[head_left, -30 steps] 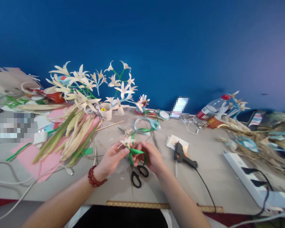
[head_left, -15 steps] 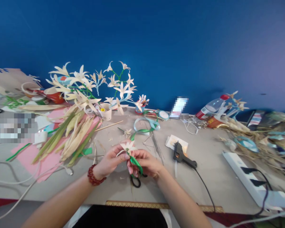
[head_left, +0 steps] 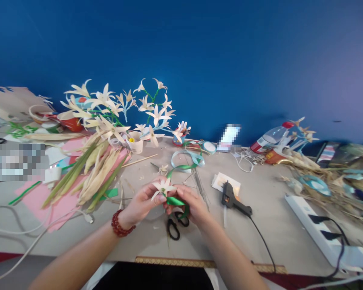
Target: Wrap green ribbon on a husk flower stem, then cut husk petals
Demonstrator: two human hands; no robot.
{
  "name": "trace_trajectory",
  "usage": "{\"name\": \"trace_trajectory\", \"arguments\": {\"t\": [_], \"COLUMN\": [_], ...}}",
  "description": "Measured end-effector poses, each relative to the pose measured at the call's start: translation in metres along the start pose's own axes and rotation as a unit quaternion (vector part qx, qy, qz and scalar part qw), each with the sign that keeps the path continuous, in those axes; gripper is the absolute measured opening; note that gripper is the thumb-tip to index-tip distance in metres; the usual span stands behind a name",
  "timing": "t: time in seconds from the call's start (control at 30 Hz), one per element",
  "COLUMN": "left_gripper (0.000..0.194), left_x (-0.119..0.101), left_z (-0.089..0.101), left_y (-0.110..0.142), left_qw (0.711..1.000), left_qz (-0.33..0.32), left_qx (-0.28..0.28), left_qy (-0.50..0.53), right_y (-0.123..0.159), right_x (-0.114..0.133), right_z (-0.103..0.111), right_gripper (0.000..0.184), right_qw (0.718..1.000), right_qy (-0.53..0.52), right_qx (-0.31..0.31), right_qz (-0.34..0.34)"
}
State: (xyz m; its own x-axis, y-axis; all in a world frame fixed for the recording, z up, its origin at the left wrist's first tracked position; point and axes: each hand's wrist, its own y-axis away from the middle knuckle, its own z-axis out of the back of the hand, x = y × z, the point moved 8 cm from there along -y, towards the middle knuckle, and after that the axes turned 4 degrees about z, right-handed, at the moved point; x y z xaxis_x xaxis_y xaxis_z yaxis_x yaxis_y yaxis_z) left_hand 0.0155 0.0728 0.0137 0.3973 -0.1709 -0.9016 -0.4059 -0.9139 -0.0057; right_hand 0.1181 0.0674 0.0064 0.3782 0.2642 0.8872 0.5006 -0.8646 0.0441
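Note:
My left hand (head_left: 145, 200), with a red bead bracelet at the wrist, pinches a pale handmade flower (head_left: 163, 187) just under its petals. Close beside it, my right hand (head_left: 190, 202) grips a green ribbon (head_left: 176, 200) that reaches to the flower's base. More of the ribbon runs back from the hands to a loose coil on the table. Beneath my hands lie scissors (head_left: 173, 229); their black handles show, while the blades are hidden. A second small flower (head_left: 162, 168) lies on the table just beyond my fingers.
A black glue gun (head_left: 235, 200) rests at right, near a white power strip (head_left: 313, 229). Corn husks (head_left: 97, 177) lie on pink paper at left. Finished flowers (head_left: 109, 104) stand in cups at the back. Thin wires (head_left: 199, 185) lie beyond my right hand.
The green ribbon, hanging down before, now stretches sideways from the flower toward my right hand. My right hand has turned, and more of the scissors' handles shows.

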Motion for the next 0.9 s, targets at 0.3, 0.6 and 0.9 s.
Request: {"name": "trace_trajectory", "arguments": {"t": [0.3, 0.6, 0.9], "left_gripper": [0.019, 0.015, 0.014], "left_x": [0.009, 0.005, -0.009], "left_z": [0.011, 0.001, -0.014], "left_y": [-0.004, -0.004, 0.000], "left_qw": [0.999, 0.998, 0.998], "left_qz": [0.000, 0.005, -0.009], "left_qx": [-0.049, -0.008, 0.050], "left_qy": [0.013, 0.069, 0.033], "right_y": [0.004, -0.001, -0.002], "right_x": [0.019, -0.005, -0.020], "right_z": [0.006, 0.003, -0.004], "right_gripper": [0.021, 0.026, 0.027], "right_qw": [0.983, 0.999, 0.993], "right_qy": [0.139, -0.015, -0.093], "right_qx": [-0.070, -0.029, 0.042], "right_qz": [0.095, -0.001, -0.061]}}
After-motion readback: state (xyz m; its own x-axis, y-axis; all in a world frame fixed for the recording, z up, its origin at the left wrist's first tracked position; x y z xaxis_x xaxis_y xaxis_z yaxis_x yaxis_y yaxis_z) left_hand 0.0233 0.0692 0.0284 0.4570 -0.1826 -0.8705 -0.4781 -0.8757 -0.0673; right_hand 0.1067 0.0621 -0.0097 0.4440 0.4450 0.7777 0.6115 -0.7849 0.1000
